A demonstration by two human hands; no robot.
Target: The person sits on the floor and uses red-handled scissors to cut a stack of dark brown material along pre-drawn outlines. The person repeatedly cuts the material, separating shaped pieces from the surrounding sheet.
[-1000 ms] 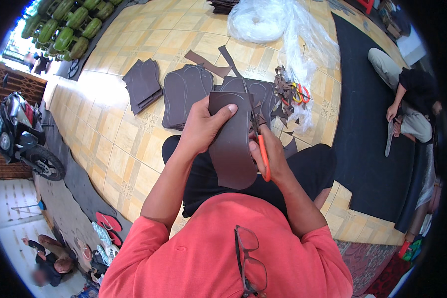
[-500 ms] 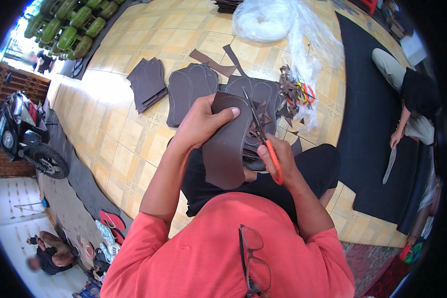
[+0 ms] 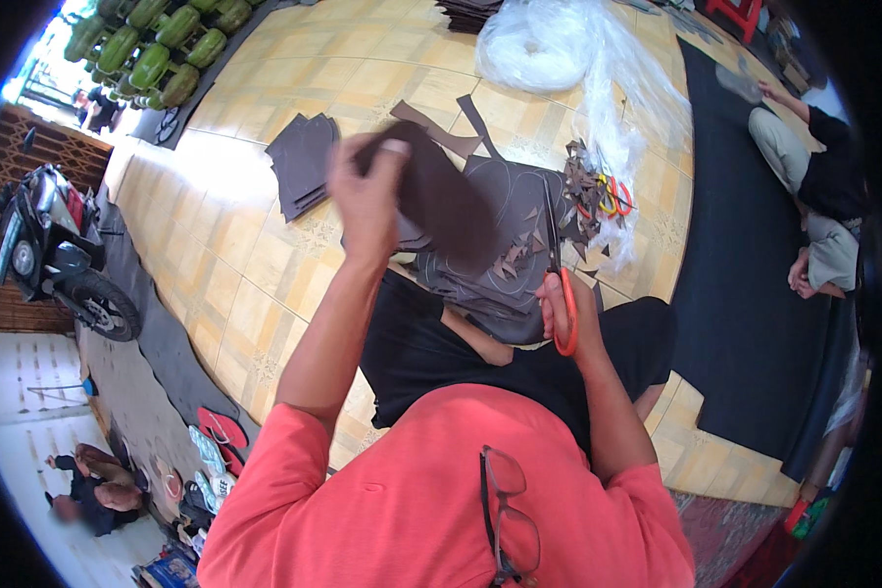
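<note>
left hand (image 3: pixel 367 191) grasps a dark cut piece (image 3: pixel 441 196); right hand (image 3: pixel 559 304) clenches orange-handled scissors (image 3: pixel 559 284).

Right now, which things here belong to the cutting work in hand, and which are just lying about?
In use:
left hand lifting a dark sole-shaped piece
right hand holding orange-handled scissors
marked dark sheet on the lap
offcut scraps

Lying about:
stack of dark cut pieces
clear plastic bag
motorbike
</note>
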